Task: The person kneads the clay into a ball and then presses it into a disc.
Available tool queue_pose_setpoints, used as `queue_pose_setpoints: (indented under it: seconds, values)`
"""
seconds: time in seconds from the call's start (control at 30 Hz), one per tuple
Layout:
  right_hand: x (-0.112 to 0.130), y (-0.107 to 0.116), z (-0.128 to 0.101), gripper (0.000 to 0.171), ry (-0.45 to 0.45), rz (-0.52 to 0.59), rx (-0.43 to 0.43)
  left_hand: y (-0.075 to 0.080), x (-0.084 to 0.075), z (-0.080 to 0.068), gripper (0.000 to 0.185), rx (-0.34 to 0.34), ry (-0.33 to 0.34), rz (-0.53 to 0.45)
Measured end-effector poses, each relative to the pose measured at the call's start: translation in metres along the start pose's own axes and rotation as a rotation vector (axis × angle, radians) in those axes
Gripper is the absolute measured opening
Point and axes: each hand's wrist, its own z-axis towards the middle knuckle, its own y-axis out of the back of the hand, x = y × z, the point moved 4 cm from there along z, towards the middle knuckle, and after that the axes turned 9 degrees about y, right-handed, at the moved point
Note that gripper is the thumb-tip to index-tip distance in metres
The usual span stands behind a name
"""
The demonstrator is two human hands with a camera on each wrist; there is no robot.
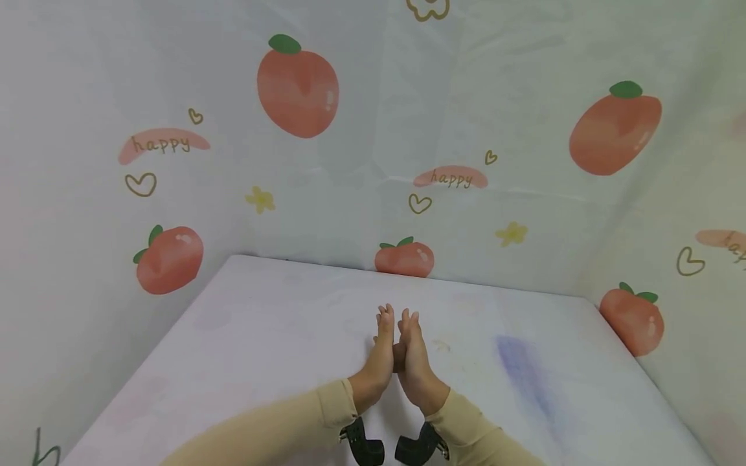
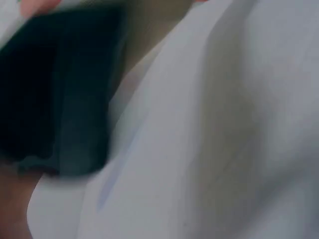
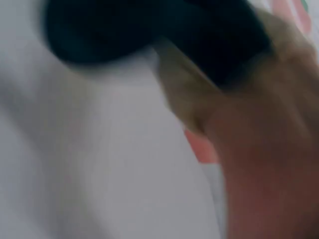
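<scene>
In the head view my left hand [image 1: 381, 353] and my right hand [image 1: 412, 356] stand side by side above the white table [image 1: 245, 336], palms facing each other and nearly touching. The fingers of both point away from me and look straight. Nothing shows between the palms or in either hand. Beige sleeves cover both forearms, and a black wrist camera [image 1: 364, 443] hangs under each wrist. Both wrist views are badly blurred: the left one shows a dark camera body [image 2: 55, 94] against white cloth, the right one a dark shape [image 3: 149, 35] and part of my hand [image 3: 269, 164].
White cloth printed with peaches, hearts and "happy" labels covers the back wall [image 1: 373, 129] and both side walls. A faint bluish-purple smear [image 1: 524, 375] marks the table to the right of my hands.
</scene>
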Motion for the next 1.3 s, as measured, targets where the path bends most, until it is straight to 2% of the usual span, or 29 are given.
queue_pose_setpoints:
  seconds: [0.17, 0.33, 0.43, 0.6, 0.73, 0.83, 0.93, 1.1, 1.2, 1.3]
  values:
    - [0.001, 0.013, 0.014, 0.084, -0.036, 0.034, -0.027, -0.007, -0.001, -0.007, 0.063, 0.08, -0.046, 0.008]
    - [0.005, 0.019, 0.026, 0.083, 0.004, 0.064, -0.104, -0.007, -0.004, -0.008, 0.064, 0.08, -0.029, -0.038]
    - [0.003, 0.015, 0.025, 0.078, -0.002, 0.065, -0.098, -0.006, -0.004, -0.006, 0.067, 0.025, 0.008, -0.095]
    - [0.001, 0.003, 0.012, 0.08, -0.026, 0.015, -0.02, 0.005, -0.001, 0.006, 0.072, -0.095, 0.066, -0.163]
    - [0.005, -0.003, 0.0, 0.08, 0.009, 0.013, 0.05, 0.019, 0.002, 0.021, 0.076, -0.182, 0.093, -0.166]
    - [0.009, -0.007, -0.006, 0.075, 0.04, 0.009, 0.114, 0.027, 0.004, 0.029, 0.077, -0.216, 0.101, -0.149]
    - [0.013, -0.01, -0.008, 0.071, 0.072, 0.017, 0.155, 0.031, 0.006, 0.033, 0.076, -0.21, 0.104, -0.123]
    - [0.016, -0.007, -0.003, 0.067, 0.07, 0.024, 0.102, 0.027, 0.011, 0.029, 0.078, -0.17, 0.092, -0.066]
    - [0.016, -0.002, 0.002, 0.064, 0.062, 0.029, 0.056, 0.019, 0.011, 0.023, 0.072, -0.127, 0.027, -0.004]
    - [0.016, 0.003, 0.008, 0.063, 0.06, 0.021, 0.002, 0.011, 0.012, 0.016, 0.067, -0.065, -0.053, 0.099]
